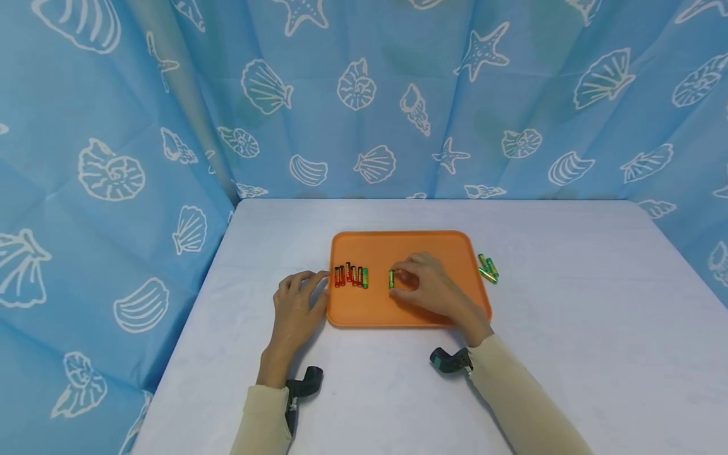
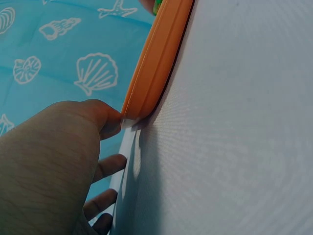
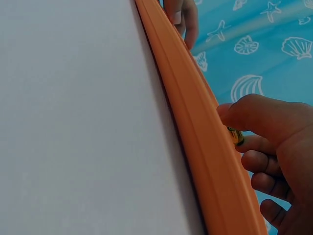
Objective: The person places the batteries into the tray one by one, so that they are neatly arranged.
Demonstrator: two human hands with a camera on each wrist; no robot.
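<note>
My right hand (image 1: 429,284) is over the orange tray (image 1: 398,322), pinching a small green battery (image 1: 392,279) between thumb and finger, lengthwise to me. In the right wrist view the battery (image 3: 236,136) is mostly hidden behind the thumb. A row of several red batteries (image 1: 349,273) lies in the tray's left part, with one green battery (image 1: 366,278) at its right end. My left hand (image 1: 296,309) is at the tray's left edge, thumb and a fingertip touching the rim. Its other fingers spread loosely outside the tray, as the left wrist view shows.
Several loose green batteries (image 1: 488,268) lie on the white tablecloth (image 1: 569,303) just right of the tray. Blue curtains (image 1: 398,126) with white shell prints hang behind the table and along its left side.
</note>
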